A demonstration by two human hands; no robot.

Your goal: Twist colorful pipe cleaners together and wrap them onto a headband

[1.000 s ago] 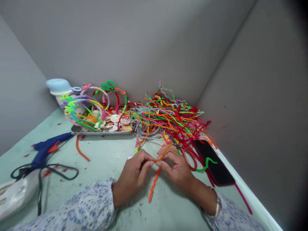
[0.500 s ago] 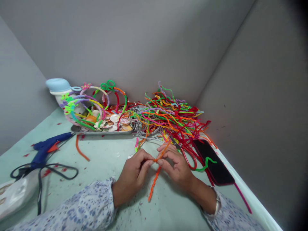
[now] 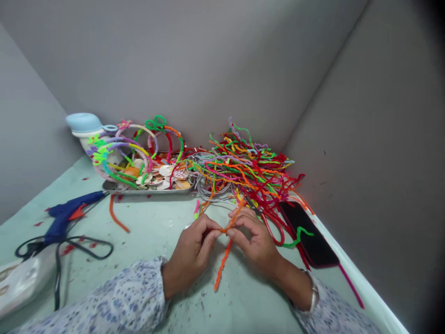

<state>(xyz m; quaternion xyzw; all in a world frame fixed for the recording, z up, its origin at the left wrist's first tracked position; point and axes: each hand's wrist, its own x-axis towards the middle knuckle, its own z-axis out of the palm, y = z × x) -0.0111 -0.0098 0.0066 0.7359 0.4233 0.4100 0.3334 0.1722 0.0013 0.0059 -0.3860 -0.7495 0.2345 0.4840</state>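
Note:
An orange pipe cleaner (image 3: 223, 264) is held above the table between both hands, one end pointing up and away, the other hanging down toward me. My left hand (image 3: 195, 248) pinches it at a bent or twisted spot in the middle, thumb against forefinger. From the other side my right hand (image 3: 255, 241) grips the same spot, its thumb and fingertips closed on it. The fingertips nearly touch, so the exact shape of the bend is partly hidden. Just past the right hand lie red-handled scissors (image 3: 274, 232), partly covered by pipe cleaners.
A heap of coloured pipe cleaners (image 3: 246, 162) lies at the back. Left of it, a metal tray (image 3: 153, 191) holds shells and fuzzy headbands, near a blue-lidded bottle (image 3: 83, 123). A blue glue gun (image 3: 66, 215) with a cord lies left; a phone (image 3: 313, 241) lies right.
Almost nothing differs. The fingertips and the upper end of the orange pipe cleaner have shifted very slightly; both hands keep their pinch.

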